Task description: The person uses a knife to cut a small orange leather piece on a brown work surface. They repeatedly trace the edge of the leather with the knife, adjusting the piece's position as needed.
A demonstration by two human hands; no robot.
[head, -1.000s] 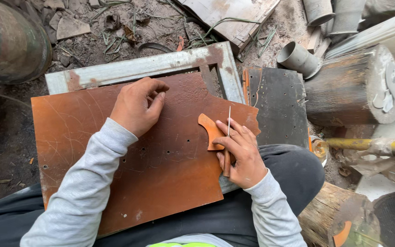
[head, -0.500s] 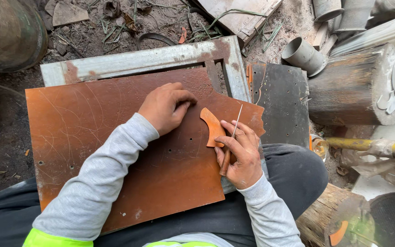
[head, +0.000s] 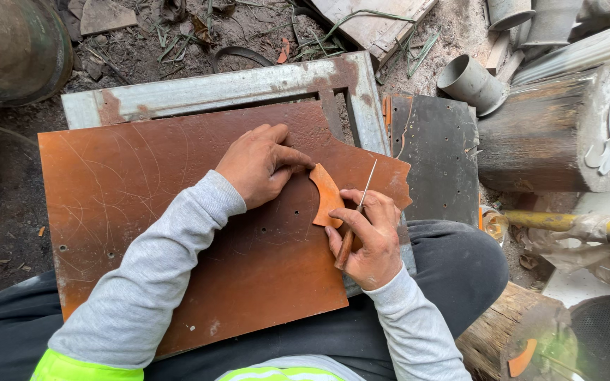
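Note:
A large rusty brown metal sheet [head: 142,212] lies across my lap and a metal frame. A small curved orange template piece [head: 327,195] rests on the sheet. My left hand [head: 259,162] lies flat on the sheet, its fingertips touching the template's upper left edge. My right hand [head: 365,236] grips a thin pointed scriber with a wooden handle [head: 356,219], its metal tip pointing up along the template's right edge. The right thumb touches the template's lower end.
A grey rusty metal frame [head: 234,88] lies under the sheet's far edge. A dark plate [head: 435,155] and a wooden stump [head: 552,134] stand to the right, a grey pipe piece [head: 469,83] behind them. A green drum [head: 8,42] sits at far left. Dirt and scrap lie beyond.
My left hand has slid right across the sheet until its fingers reach the template. The right hand with the scriber stays beside the template.

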